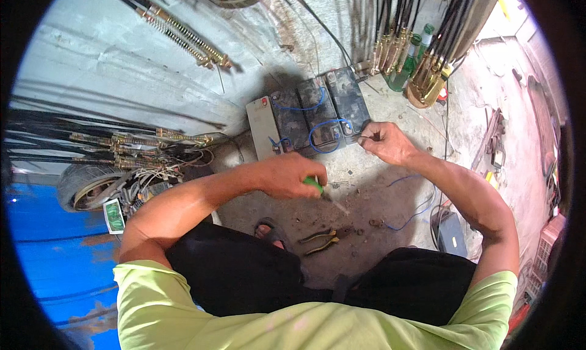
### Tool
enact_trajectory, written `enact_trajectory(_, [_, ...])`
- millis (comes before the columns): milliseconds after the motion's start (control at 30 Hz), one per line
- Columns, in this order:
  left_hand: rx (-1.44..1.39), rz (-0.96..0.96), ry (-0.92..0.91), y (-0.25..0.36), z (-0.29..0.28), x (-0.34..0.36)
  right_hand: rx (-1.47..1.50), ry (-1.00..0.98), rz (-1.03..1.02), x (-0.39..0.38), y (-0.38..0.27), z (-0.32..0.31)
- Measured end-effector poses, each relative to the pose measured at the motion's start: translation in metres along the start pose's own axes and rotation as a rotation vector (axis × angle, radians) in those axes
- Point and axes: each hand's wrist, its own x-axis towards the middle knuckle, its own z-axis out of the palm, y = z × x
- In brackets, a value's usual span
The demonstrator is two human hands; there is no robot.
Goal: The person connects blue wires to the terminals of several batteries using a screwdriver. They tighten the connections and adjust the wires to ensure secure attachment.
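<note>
My left hand (292, 175) is closed around the green handle of a screwdriver (315, 184); its pale shaft looks blurred and points down over the floor. My right hand (388, 144) is pinched at the near right corner of a black battery (349, 97); whatever sits between thumb and finger is too small to make out. That battery is the rightmost in a row of several, with a grey battery (262, 130) at the left end. Blue wires (323, 127) loop across their tops between the terminals.
Yellow-handled pliers (321, 240) lie on the floor near my sandalled foot (270, 233). A blue wire (421, 212) and a dark box (450, 233) are at the right. Black cables with brass springs (125, 151) crowd the left; green bottles (401, 69) stand at the back right.
</note>
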Motion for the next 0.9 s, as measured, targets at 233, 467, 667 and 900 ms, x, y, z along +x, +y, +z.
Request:
enact_trajectory(233, [0.06,-0.018,-0.189,-0.072,0.065,0.022,-0.247,0.185,-0.142,0.004,-0.048,0.002])
enact_trajectory(467, [-0.016,-0.055,-0.076,-0.139,0.092,0.014,-0.37,0.087,-0.231,0.025,-0.041,0.002])
enact_trajectory(667, [0.032,-0.23,-0.077,-0.172,0.089,0.005,-0.331,0.055,-0.181,0.038,-0.037,-0.004])
enact_trajectory(900, [0.082,-0.259,-0.078,-0.194,0.083,0.005,-0.153,0.059,-0.177,0.033,-0.015,-0.011])
